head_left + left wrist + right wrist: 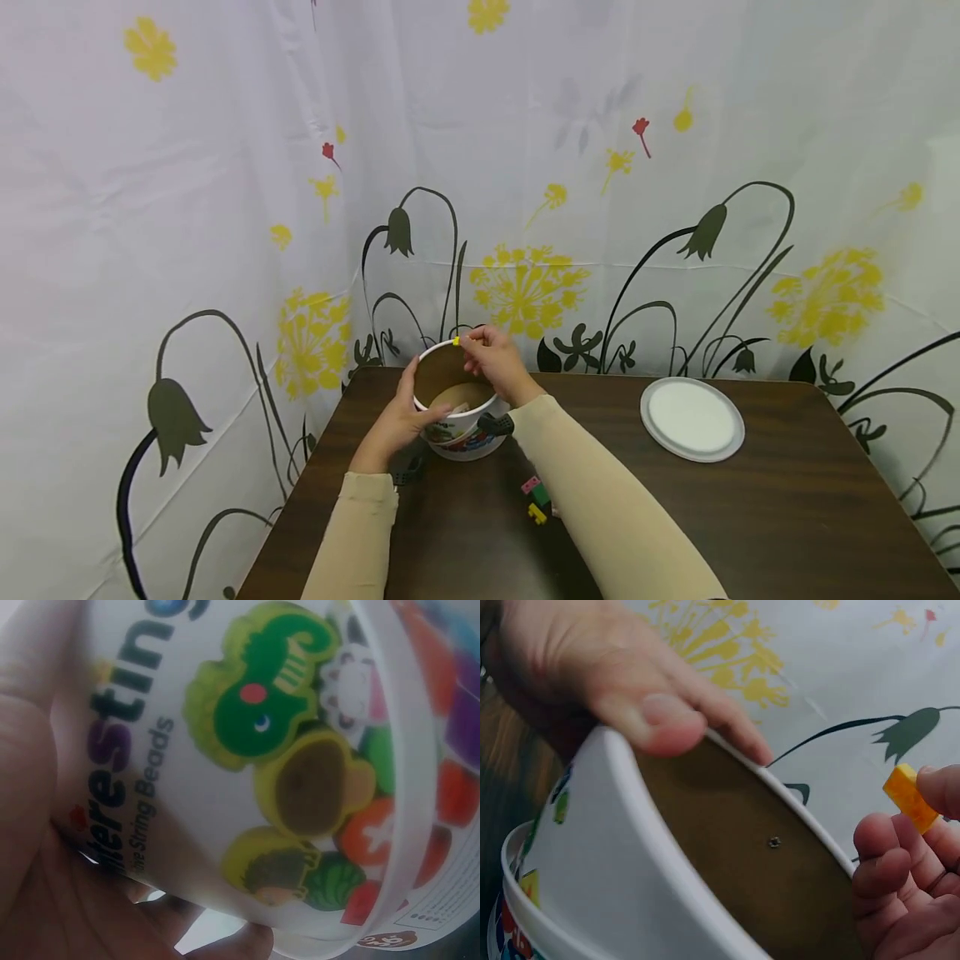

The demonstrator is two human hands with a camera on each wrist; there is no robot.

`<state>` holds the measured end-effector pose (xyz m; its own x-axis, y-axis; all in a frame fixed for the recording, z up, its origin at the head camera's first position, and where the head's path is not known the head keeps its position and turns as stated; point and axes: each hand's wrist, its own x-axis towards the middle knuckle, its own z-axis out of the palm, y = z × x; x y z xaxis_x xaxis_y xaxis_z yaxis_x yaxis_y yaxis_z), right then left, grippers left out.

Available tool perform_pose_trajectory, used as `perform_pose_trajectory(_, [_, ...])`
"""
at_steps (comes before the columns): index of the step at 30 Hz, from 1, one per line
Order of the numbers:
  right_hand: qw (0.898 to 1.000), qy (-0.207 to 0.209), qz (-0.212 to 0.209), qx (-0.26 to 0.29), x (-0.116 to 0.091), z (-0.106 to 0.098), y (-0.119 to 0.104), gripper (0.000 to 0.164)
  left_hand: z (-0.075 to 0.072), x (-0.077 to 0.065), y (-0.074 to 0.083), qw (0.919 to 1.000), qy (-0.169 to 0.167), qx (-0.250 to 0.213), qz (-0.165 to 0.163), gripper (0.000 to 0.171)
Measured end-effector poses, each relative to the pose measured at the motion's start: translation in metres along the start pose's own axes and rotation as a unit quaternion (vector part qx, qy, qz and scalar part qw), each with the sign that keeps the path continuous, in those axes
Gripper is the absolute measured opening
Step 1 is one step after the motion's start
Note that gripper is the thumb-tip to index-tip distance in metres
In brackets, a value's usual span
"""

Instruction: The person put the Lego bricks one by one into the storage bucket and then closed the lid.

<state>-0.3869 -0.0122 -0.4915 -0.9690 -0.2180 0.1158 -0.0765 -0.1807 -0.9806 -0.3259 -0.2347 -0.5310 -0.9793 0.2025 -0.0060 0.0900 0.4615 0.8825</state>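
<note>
1. A printed white String Beads bucket [456,433] is standing on the table [450,550], its open mouth showing a brown inside; its wall is carrying colourful pictures, among them a green creature.
2. A small yellow block [909,796] is sitting between the right hand's thumb and fingertips, near the bucket's rim; whether it is touching the rim, one cannot tell.
3. The right hand [497,360] is pinching that block, its fingers bending in beneath it.
4. The left hand [397,421] is gripping the bucket, its thumb lying over the near rim and its fingers wrapping the left side.
5. Inside the bucket a small pale shape [461,408] is showing, too blurred to name.
6. Nearer the person, a cluster of pink, green and yellow blocks [539,495] is lying beside the right sleeve [607,500], which is partly hiding it.
7. A round white lid [692,419] is resting flat on the table's right side, well apart from the bucket.
8. Behind everything, a white curtain [525,108] is hanging, bearing yellow, red and dark green flowers.
</note>
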Motion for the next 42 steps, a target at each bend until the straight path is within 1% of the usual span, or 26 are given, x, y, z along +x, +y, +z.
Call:
perform_pose_trajectory(3, [1.000,-0.011,-0.005,-0.027,0.000,0.002,0.001,0.015,-0.001,0.000,-0.001,1.0000,0.003,-0.009,-0.002,0.125])
perform_pose_trajectory(9, [0.999,0.000,-0.017,-0.033,0.000,0.002,0.002,0.014,0.000,0.002,-0.002,1.0000,0.003,0.003,0.007,0.122])
perform_pose_trajectory(13, [0.998,-0.007,-0.028,-0.062,0.000,0.002,0.002,0.016,0.001,0.002,-0.002,0.9999,0.004,-0.009,0.005,0.120])
perform_pose_trajectory(19, [0.998,-0.024,-0.031,-0.051,0.000,0.001,-0.002,0.018,0.000,0.003,0.000,0.9999,0.007,-0.008,0.011,0.119])
perform_pose_trajectory(21, [0.998,-0.025,-0.035,-0.055,0.000,0.001,-0.002,0.019,-0.001,0.004,0.000,0.9999,0.005,-0.004,0.011,0.119])
perform_pose_trajectory(29, [0.996,-0.019,-0.052,-0.074,0.000,0.003,-0.004,0.019,-0.003,0.004,0.004,0.9998,0.005,-0.002,0.020,0.119])
perform_pose_trajectory(34, [0.993,-0.008,-0.069,-0.099,-0.003,0.006,-0.003,0.017,-0.004,0.003,0.002,0.9998,0.008,0.008,0.016,0.121])
perform_pose_trajectory(37, [0.990,-0.001,-0.085,-0.115,-0.007,0.007,0.000,0.016,-0.004,0.001,0.001,0.9999,0.006,0.010,0.006,0.123])
perform_pose_trajectory(39, [0.987,0.013,-0.108,-0.118,-0.011,0.008,0.004,0.014,-0.003,0.000,0.001,1.0000,0.004,0.004,0.001,0.123])
perform_pose_trajectory(42, [0.981,0.045,-0.153,-0.110,-0.018,0.009,0.010,0.011,-0.002,-0.002,0.001,1.0000,0.003,0.005,-0.004,0.121])
